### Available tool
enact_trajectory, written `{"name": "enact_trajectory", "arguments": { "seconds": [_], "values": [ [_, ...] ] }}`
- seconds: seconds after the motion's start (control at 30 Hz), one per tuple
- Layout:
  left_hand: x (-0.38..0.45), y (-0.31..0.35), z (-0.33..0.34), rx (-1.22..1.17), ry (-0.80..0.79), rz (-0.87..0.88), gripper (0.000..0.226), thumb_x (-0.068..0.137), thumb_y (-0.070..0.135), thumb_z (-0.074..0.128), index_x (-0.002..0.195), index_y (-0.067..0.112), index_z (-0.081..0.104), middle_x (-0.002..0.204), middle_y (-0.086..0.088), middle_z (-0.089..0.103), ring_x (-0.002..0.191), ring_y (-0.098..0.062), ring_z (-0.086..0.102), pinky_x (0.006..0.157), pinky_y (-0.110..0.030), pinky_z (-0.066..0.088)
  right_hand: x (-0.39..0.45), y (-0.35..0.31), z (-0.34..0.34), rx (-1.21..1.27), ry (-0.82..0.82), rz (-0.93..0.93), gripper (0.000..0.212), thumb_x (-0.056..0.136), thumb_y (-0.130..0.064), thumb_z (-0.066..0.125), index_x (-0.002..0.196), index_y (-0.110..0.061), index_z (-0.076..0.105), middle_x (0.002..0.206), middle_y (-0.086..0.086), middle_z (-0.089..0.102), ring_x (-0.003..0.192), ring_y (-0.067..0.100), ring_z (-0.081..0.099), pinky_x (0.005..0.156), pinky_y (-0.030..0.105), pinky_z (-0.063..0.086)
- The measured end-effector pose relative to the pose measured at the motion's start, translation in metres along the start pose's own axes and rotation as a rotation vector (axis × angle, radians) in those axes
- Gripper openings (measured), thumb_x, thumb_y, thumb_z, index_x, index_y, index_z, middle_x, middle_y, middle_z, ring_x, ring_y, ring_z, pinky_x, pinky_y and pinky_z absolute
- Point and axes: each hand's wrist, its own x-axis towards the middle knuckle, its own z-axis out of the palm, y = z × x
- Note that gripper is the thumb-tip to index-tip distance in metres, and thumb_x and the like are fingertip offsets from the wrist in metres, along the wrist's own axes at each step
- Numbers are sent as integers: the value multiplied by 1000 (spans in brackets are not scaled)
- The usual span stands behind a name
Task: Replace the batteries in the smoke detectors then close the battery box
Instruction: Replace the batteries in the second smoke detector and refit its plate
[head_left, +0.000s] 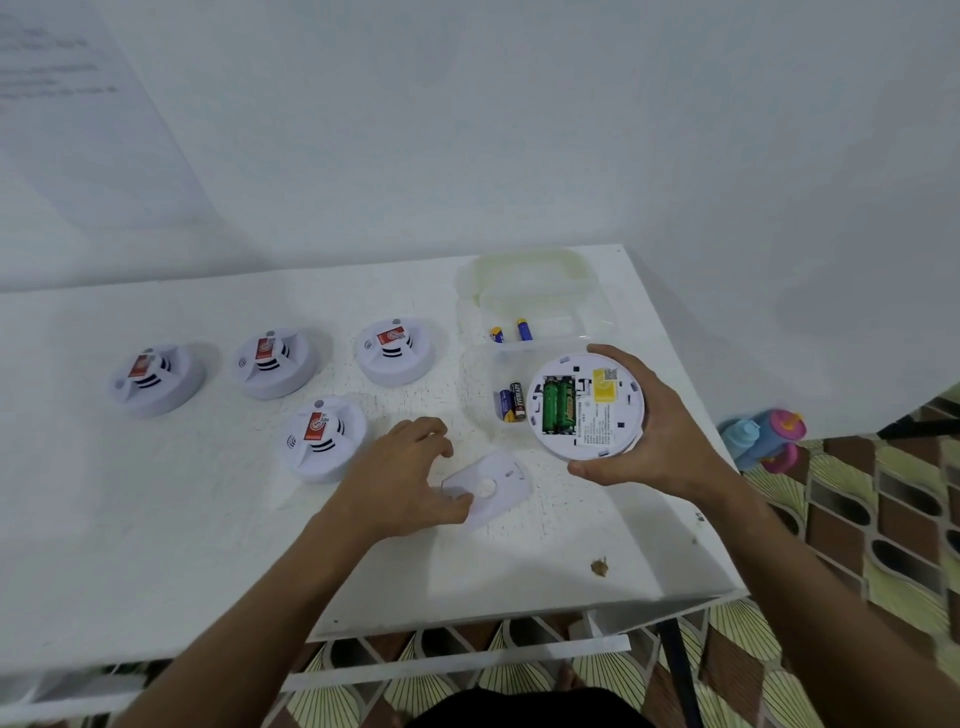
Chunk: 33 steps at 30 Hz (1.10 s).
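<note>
My right hand (652, 431) grips a white smoke detector (597, 410) turned back-side up above the table, its bay holding two green batteries (558, 405). My left hand (410, 480) pinches the edge of a white back cover plate (493, 491) that lies flat on the table. Two loose batteries (511, 402) lie just left of the held detector. The clear battery box (540, 317) stands open behind, with two blue-and-yellow batteries (511, 332) inside. Several more white detectors sit face up, the nearest detector (322, 436) beside my left hand.
Three detectors line the table's far side, from the left one (153, 376) past the middle one (272, 361) to the right one (397, 351). A small brown scrap (599, 567) lies near the front right edge. A blue and pink bottle (763, 436) lies on the patterned floor right of the table.
</note>
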Motion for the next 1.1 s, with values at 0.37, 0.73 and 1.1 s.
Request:
{"name": "enact_trajectory", "arguments": {
  "seconds": [0.37, 0.73, 1.1],
  "values": [
    [24, 47, -57, -253, 250, 262, 46, 76, 45, 70, 116, 24, 65, 108, 15, 63, 82, 0, 56, 69, -5, 39, 7, -6, 7, 54, -44, -43, 106, 50, -30, 92, 142, -22, 40, 136, -9, 54, 125, 7, 53, 100, 17, 46],
    [41, 77, -78, -161, 69, 267, 46, 73, 38, 72, 117, 28, 62, 103, 7, 69, 85, -9, 63, 73, -30, 56, 8, -17, 7, 39, 3, -118, 93, 50, -39, 88, 132, -41, 45, 123, -26, 58, 117, 7, 58, 93, 16, 48],
    [42, 93, -88, 24, -93, 230, 62, 71, 37, 78, 122, 24, 46, 100, 1, 65, 88, -16, 61, 67, -36, 56, 9, -20, 11, -66, 40, -180, 92, 47, -50, 84, 126, -66, 39, 121, -37, 55, 111, 8, 58, 95, 21, 49]
  ]
}}
